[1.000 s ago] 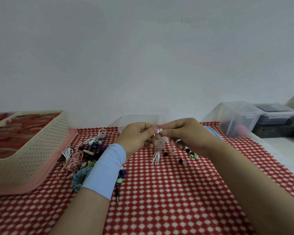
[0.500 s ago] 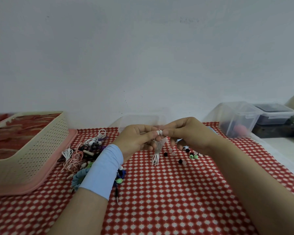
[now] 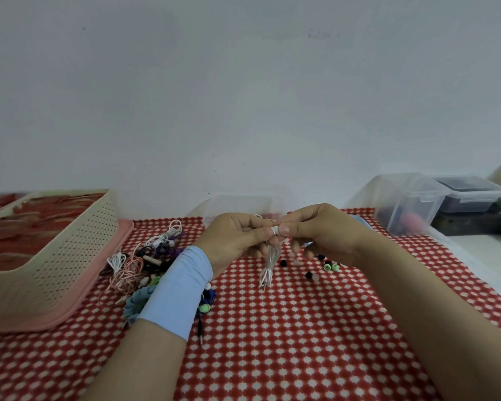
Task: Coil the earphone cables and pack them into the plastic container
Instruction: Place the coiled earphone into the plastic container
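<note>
The left hand [image 3: 237,238] and right hand [image 3: 324,230] pinch the white earphone cable [image 3: 269,267], a slim hanging bundle wrapped midway.

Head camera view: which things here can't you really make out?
Head view only:
- white earphone cable: its top is hidden in the left hand and right hand.
- plastic container: inside hidden behind those hands.
- cable pile: partly covered by the blue sleeve.
- side tub: contents blurred.

Home worktable, red checked tablecloth [image 3: 287,342], plain white wall [image 3: 243,96], plastic storage boxes [image 3: 411,204], perforated basket [image 3: 58,256]
</note>
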### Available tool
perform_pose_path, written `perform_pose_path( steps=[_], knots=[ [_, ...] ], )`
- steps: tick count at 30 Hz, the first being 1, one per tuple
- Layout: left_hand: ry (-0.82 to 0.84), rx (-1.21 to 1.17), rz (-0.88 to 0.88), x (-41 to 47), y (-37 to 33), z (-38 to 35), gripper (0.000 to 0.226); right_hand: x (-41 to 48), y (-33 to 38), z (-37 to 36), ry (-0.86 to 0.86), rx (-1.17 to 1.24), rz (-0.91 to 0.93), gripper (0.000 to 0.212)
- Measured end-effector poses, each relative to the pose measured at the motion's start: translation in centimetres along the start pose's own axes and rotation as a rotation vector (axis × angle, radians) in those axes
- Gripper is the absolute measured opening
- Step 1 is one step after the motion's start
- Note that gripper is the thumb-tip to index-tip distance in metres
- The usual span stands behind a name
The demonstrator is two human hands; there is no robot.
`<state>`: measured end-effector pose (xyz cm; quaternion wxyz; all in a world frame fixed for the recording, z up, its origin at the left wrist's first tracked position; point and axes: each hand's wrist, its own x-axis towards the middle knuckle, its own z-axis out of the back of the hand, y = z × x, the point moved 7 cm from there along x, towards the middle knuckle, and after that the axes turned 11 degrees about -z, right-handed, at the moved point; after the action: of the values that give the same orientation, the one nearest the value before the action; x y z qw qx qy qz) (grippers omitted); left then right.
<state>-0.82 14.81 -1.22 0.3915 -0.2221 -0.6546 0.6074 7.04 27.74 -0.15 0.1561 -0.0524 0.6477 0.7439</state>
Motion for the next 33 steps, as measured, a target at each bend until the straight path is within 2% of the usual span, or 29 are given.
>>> perform_pose_path(
  steps=[6,9,14,19,25,33],
  knots=[
    [-0.001,-0.008,0.022,-0.1,0.5,-0.2,0.010,0.3,-0.4,0.3,-0.058,-0.010,-0.003,0.021],
    [-0.025,-0.063,0.049,-0.1,0.7,-0.3,0.012,0.1,0.4,0.7,-0.107,-0.010,0.114,0.016],
    [-0.059,-0.158,0.100,0.1,0.8,-0.3,0.013,-0.7,2.2,1.0,-0.188,-0.201,0.304,0.012],
    [-0.043,-0.163,0.130,0.0,0.8,-0.6,0.014,-0.7,2.4,1.2,-0.202,-0.354,0.318,0.019],
    [-0.025,-0.165,0.162,0.0,0.8,-0.9,0.016,-0.7,2.6,1.1,-0.278,-0.413,0.356,0.009],
    [-0.009,-0.157,0.170,-0.1,0.7,-0.6,0.015,-0.7,2.7,1.0,-0.250,-0.452,0.348,0.009]
  ],
)
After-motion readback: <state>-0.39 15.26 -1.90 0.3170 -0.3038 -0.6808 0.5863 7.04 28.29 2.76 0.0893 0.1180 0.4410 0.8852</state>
